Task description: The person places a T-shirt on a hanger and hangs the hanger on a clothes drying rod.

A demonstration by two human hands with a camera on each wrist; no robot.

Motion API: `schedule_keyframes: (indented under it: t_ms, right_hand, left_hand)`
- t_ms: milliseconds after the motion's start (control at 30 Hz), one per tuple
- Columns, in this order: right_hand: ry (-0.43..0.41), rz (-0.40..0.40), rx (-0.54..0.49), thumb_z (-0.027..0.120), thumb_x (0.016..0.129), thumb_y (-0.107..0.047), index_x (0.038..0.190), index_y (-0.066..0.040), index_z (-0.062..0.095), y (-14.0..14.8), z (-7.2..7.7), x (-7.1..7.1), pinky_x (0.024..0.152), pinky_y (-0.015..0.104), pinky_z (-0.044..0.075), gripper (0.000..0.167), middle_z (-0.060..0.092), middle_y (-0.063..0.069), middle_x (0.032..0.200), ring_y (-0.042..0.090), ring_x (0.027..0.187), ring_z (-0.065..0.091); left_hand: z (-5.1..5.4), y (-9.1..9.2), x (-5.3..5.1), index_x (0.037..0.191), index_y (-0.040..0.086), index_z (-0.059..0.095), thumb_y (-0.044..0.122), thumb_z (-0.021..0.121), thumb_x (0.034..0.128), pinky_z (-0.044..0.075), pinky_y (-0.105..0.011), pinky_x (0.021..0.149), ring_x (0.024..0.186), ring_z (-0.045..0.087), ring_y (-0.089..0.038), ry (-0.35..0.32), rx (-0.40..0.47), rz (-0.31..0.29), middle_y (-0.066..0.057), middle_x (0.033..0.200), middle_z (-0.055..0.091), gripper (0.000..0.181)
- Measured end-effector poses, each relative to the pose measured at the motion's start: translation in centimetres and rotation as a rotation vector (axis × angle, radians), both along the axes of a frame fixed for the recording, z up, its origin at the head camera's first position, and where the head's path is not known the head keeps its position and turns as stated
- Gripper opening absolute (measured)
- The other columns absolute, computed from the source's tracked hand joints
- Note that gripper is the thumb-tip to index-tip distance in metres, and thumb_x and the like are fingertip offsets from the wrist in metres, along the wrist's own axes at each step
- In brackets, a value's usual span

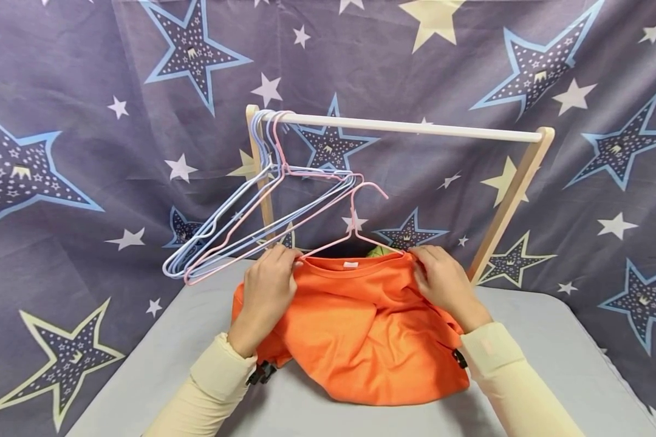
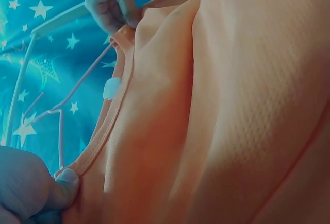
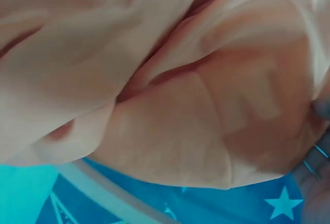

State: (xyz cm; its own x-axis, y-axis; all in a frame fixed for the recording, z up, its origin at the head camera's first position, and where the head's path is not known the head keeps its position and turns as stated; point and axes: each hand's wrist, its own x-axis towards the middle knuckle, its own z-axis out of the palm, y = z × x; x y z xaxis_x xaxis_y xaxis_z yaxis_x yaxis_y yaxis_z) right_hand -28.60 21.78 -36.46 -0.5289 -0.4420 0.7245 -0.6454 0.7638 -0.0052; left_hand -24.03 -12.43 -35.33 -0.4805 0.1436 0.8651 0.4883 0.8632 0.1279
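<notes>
An orange shirt (image 1: 361,328) hangs between my two hands, its neckline at the top with a small white label (image 1: 351,264). Inside the neck opening sits a pink hanger (image 1: 353,229), its hook upright and bent to the right. My left hand (image 1: 270,285) pinches the shirt at the left end of the neckline; in the left wrist view the thumb (image 2: 67,178) presses on the collar edge. My right hand (image 1: 443,282) pinches the right end of the neckline. The hanger's shoulder ends are hidden under the cloth.
Several blue, white and pink hangers (image 1: 235,203) hang bunched at the left end of a rack's white rail (image 1: 415,126). Its wooden right post (image 1: 511,203) stands beyond my right hand. A grey surface (image 1: 546,358) lies underneath, and a star-patterned curtain (image 1: 361,67) hangs behind.
</notes>
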Motion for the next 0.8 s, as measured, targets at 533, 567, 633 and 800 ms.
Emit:
schedule_keyframes:
  t_ms: [533, 567, 633, 800]
  right_hand:
    - [0.197, 0.041, -0.211, 0.064, 0.093, -0.005, 0.110, 0.004, 0.069, -5.5, 1.5, 1.1, 0.082, 0.048, 0.053, 0.019, 0.069, 0.016, 0.098, 0.035, 0.089, 0.062]
    - [0.194, 0.046, -0.213, 0.064, 0.093, -0.006, 0.109, 0.003, 0.069, -5.9, 1.4, 1.1, 0.080, 0.047, 0.053, 0.019, 0.069, 0.016, 0.097, 0.034, 0.088, 0.062]
    - [0.191, 0.061, -0.217, 0.064, 0.094, -0.006, 0.108, 0.003, 0.069, -6.6, 1.3, 1.1, 0.082, 0.047, 0.054, 0.018, 0.069, 0.015, 0.096, 0.034, 0.086, 0.062]
    - [0.161, 0.063, -0.233, 0.063, 0.096, -0.010, 0.108, 0.003, 0.070, -8.1, 0.8, 1.2, 0.088, 0.046, 0.055, 0.019, 0.070, 0.015, 0.099, 0.033, 0.091, 0.063]
  left_hand:
    - [0.0, 0.9, -0.2, 0.091, 0.006, 0.075, 0.004, 0.081, 0.0840, 0.054, -0.045, 0.057, 0.072, 0.065, -0.027, 0.024, 0.019, 0.001, -0.005, 0.080, 0.064, 0.009]
    - [0.0, 1.0, -0.3, 0.091, 0.006, 0.075, 0.005, 0.081, 0.0839, 0.054, -0.045, 0.056, 0.072, 0.065, -0.027, 0.025, 0.020, 0.003, -0.005, 0.079, 0.063, 0.009]
    - [0.0, 1.2, -0.3, 0.090, 0.006, 0.075, 0.005, 0.081, 0.0835, 0.054, -0.045, 0.055, 0.071, 0.064, -0.027, 0.028, 0.023, 0.004, -0.005, 0.078, 0.063, 0.010]
    - [-0.1, 1.7, -0.5, 0.089, 0.006, 0.074, 0.007, 0.081, 0.0835, 0.054, -0.045, 0.056, 0.071, 0.064, -0.028, 0.036, 0.037, 0.004, -0.006, 0.078, 0.063, 0.009]
